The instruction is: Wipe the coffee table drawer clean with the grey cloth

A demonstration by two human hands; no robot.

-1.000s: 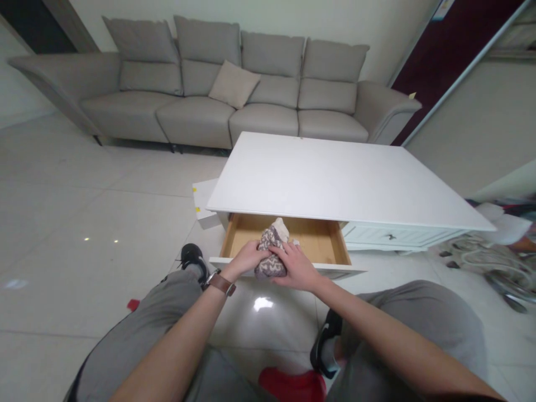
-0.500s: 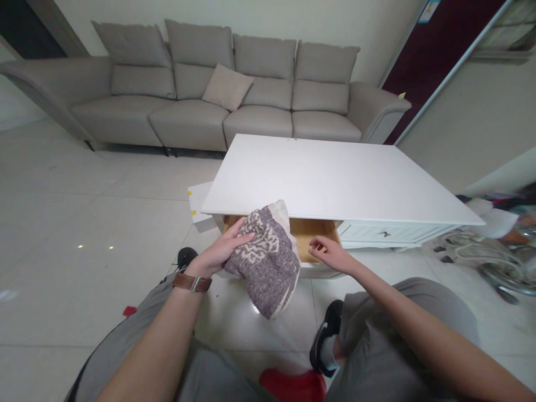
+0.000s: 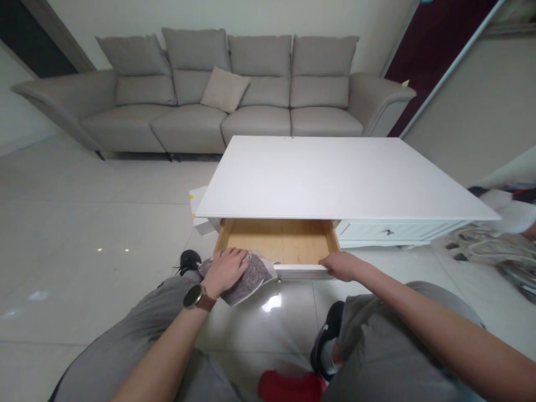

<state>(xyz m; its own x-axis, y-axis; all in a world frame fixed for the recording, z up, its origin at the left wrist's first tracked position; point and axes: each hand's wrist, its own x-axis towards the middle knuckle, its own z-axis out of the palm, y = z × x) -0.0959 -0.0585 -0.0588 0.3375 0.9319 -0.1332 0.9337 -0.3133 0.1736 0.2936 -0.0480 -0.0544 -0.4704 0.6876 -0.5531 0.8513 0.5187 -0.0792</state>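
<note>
My left hand (image 3: 228, 269), with a watch on its wrist, is over a purple-grey and cream patterned cloth (image 3: 253, 274). Its fingers curl onto the cloth at the left end of the drawer's front edge, and part of the cloth hangs down outside. The drawer (image 3: 278, 237) is pulled out from under the white coffee table (image 3: 335, 178), and its bare wooden bottom shows. At the right end of the drawer's front panel, my right hand (image 3: 341, 265) has its fingers closed over the top edge. The undersides of both hands are hidden.
A second drawer (image 3: 383, 231), closed, sits to the right. Beyond the table stands a grey sofa (image 3: 259, 120). A white box (image 3: 199, 204) is on the floor by the table's left end. A red object (image 3: 291, 386) lies between my feet, with clutter (image 3: 486, 237) at the far right.
My left hand has lowered the cloth from in front of the drawer onto its front-left edge. The right hand has moved from above the drawer to grip its front edge.
</note>
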